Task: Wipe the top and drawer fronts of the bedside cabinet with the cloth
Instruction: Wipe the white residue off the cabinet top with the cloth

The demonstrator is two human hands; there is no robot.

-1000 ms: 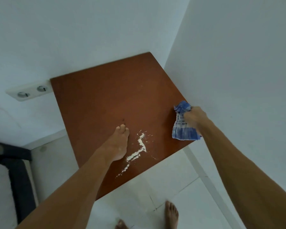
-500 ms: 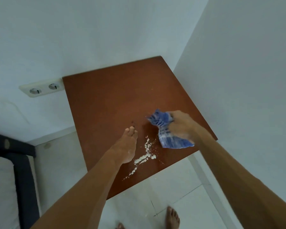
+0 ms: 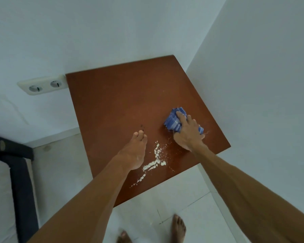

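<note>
My bare feet (image 3: 178, 228) are standing on the pale floor tiles (image 3: 147, 204) just below the front edge of the cabinet top (image 3: 130, 95), and that is my first worry. The white powder (image 3: 155, 160) is lying in a ragged line that is running right out to that front edge. A stroke pulled toward me would, I think, be tipping it onto the tiles and my toes instead of gathering it.

My left hand (image 3: 133, 153) is resting on the top just left of the powder, fingers straight and pressed together. If I am leaning on it carelessly, its side could be smearing the line or pushing grains toward the front-left corner.

My right hand (image 3: 188, 134) is pressing down on the blue striped cloth (image 3: 174, 120) near the right edge, fingers spread over the bunched fabric, with loose grains scattered just beside my wrist. The cloth is crumpled, not flat, so I am judging it could be skipping over powder and leaving streaks, or flicking grains off the right edge.

A few dark specks (image 3: 142, 126) are sitting just past my left fingertips and could be missed. At the back-left corner a double wall socket (image 3: 42, 85) is sitting right against the top, and sweeping powder that way would be sending it toward the holes. The drawer fronts are hidden from me here.
</note>
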